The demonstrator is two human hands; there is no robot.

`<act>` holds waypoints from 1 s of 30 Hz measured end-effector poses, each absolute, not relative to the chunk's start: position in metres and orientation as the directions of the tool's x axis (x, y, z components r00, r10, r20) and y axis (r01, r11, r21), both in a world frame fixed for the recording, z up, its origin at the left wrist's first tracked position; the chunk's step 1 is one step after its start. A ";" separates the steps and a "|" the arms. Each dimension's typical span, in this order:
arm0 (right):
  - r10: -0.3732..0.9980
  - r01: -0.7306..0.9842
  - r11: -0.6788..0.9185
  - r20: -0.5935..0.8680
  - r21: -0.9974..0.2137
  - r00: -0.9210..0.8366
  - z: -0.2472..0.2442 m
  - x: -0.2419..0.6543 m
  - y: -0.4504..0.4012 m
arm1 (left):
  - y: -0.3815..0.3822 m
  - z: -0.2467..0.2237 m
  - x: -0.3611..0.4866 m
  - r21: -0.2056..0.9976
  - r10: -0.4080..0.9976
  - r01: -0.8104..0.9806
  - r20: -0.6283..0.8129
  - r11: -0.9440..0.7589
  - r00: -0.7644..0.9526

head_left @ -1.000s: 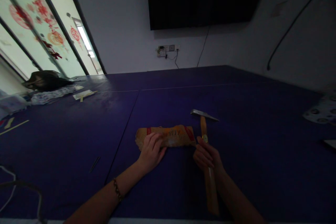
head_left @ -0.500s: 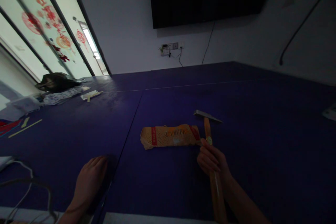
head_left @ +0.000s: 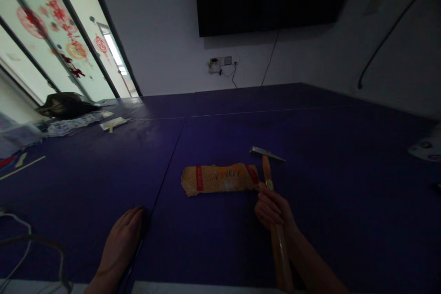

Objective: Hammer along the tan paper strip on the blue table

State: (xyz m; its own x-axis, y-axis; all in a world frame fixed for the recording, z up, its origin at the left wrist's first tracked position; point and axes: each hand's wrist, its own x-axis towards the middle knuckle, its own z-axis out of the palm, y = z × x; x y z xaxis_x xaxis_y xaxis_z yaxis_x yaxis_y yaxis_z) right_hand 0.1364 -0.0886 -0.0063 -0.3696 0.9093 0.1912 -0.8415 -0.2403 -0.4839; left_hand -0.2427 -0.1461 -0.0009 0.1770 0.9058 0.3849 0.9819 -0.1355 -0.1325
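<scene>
My right hand (head_left: 274,209) is wrapped around the wooden handle of a hammer (head_left: 280,252). Its narrow metal head points up and away from me. Just left of that hand is a long tan packet (head_left: 220,179) with red bands and orange print, wrinkled at its left end. The packet's right corner meets my right fingertips; whether they pinch it I cannot tell. My left hand (head_left: 124,234) rests on the purple tabletop (head_left: 206,239) with fingers curled under and together. Anything beneath that palm is hidden.
White and dark cables (head_left: 31,239) loop at the lower left. Farther back lie yellow strips (head_left: 22,167), a small white item (head_left: 113,123) and a dark bag (head_left: 67,104). A pale object (head_left: 425,149) sits at the right edge. Behind the table, a black screen (head_left: 275,0) hangs on the wall.
The view has swung slightly right, so most things appear a little farther left. My right hand keeps its grip on the hammer. The left hand stays on the table.
</scene>
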 end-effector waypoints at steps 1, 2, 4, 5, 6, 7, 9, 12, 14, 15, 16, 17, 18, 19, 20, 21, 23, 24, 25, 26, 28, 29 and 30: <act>0.915 -0.845 -0.241 0.179 -0.478 -0.362 -0.006 0.136 -0.089 | -0.146 -0.001 -0.243 -0.128 0.901 0.983 0.399 -0.131 0.172; 0.920 -0.848 -0.241 0.167 -0.473 -0.355 -0.007 0.136 -0.089 | -0.147 -0.002 -0.244 -0.123 0.897 0.985 0.411 -0.121 0.161; 0.929 -0.851 -0.240 0.143 -0.467 -0.341 -0.008 0.136 -0.089 | -0.147 -0.003 -0.245 -0.106 0.900 0.989 0.414 -0.101 0.136; 0.931 -0.850 -0.243 0.135 -0.468 -0.340 -0.008 0.136 -0.089 | -0.147 -0.004 -0.245 -0.094 0.905 0.991 0.405 -0.098 0.128; 0.931 -0.848 -0.246 0.131 -0.470 -0.342 -0.009 0.136 -0.089 | -0.147 -0.004 -0.246 -0.083 0.910 0.992 0.395 -0.098 0.123; 0.929 -0.845 -0.250 0.128 -0.472 -0.346 -0.010 0.136 -0.089 | -0.147 -0.005 -0.247 -0.072 0.914 0.992 0.386 -0.102 0.122; 0.926 -0.842 -0.254 0.131 -0.475 -0.354 -0.011 0.137 -0.088 | -0.148 -0.007 -0.249 -0.046 0.916 0.992 0.382 -0.115 0.124; 0.920 -0.845 -0.264 0.142 -0.465 -0.365 -0.011 0.137 -0.088 | -0.149 -0.006 -0.249 -0.013 0.914 0.993 0.389 -0.121 0.116; 0.914 -0.849 -0.274 0.151 -0.451 -0.376 -0.010 0.136 -0.088 | -0.151 -0.002 -0.245 -0.020 0.925 0.995 0.368 -0.097 0.098; 0.911 -0.849 -0.281 0.155 -0.448 -0.383 -0.010 0.136 -0.088 | -0.151 0.002 -0.243 -0.036 0.932 0.996 0.352 -0.076 0.084; 0.906 -0.848 -0.285 0.162 -0.447 -0.390 -0.009 0.136 -0.088 | -0.152 0.005 -0.240 -0.053 0.939 0.997 0.339 -0.053 0.068; 0.903 -0.845 -0.287 0.168 -0.451 -0.396 -0.009 0.136 -0.088 | -0.153 0.007 -0.238 -0.070 0.943 0.997 0.329 -0.030 0.051; 0.900 -0.842 -0.287 0.174 -0.458 -0.401 -0.009 0.136 -0.087 | -0.154 0.010 -0.236 -0.081 0.946 0.997 0.322 -0.014 0.039; 0.897 -0.837 -0.285 0.179 -0.466 -0.405 -0.010 0.136 -0.087 | -0.154 0.011 -0.235 -0.083 0.947 0.997 0.319 -0.004 0.030; 0.895 -0.833 -0.283 0.181 -0.475 -0.407 -0.010 0.136 -0.087 | -0.154 0.012 -0.234 -0.078 0.947 0.997 0.319 -0.001 0.026; 0.896 -0.831 -0.278 0.183 -0.482 -0.406 -0.011 0.136 -0.086 | -0.153 0.012 -0.235 -0.067 0.947 0.998 0.322 -0.003 0.024; 0.898 -0.829 -0.269 0.183 -0.491 -0.400 -0.012 0.135 -0.086 | -0.152 0.009 -0.238 -0.038 0.943 0.999 0.331 -0.012 0.024; 0.899 -0.829 -0.265 0.185 -0.492 -0.398 -0.012 0.135 -0.086 | -0.151 0.007 -0.241 -0.024 0.942 1.000 0.336 -0.018 0.025; 0.898 -0.829 -0.265 0.188 -0.492 -0.398 -0.012 0.134 -0.086 | -0.149 0.004 -0.244 -0.010 0.940 1.000 0.340 -0.025 0.027; 0.895 -0.830 -0.267 0.193 -0.490 -0.402 -0.012 0.134 -0.086 | -0.148 0.002 -0.246 0.004 0.938 0.999 0.344 -0.033 0.029; 0.888 -0.830 -0.275 0.202 -0.486 -0.413 -0.012 0.133 -0.086 | -0.145 -0.003 -0.251 0.032 0.933 0.999 0.359 -0.043 0.029; 0.885 -0.829 -0.277 0.206 -0.486 -0.417 -0.011 0.132 -0.086 | -0.144 -0.005 -0.252 0.049 0.929 0.998 0.369 -0.047 0.026; 0.884 -0.827 -0.278 0.208 -0.488 -0.420 -0.011 0.132 -0.086 | -0.143 -0.006 -0.253 0.066 0.925 0.997 0.380 -0.051 0.023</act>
State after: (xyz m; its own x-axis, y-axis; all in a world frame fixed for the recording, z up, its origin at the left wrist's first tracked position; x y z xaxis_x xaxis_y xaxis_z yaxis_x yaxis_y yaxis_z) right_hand 0.1318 -0.0861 -0.0111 -0.4195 0.8836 0.2078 -0.8275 -0.2782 -0.4877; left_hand -0.2529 -0.1426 -0.0059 0.0228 0.9248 0.3798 0.9965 -0.0515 0.0656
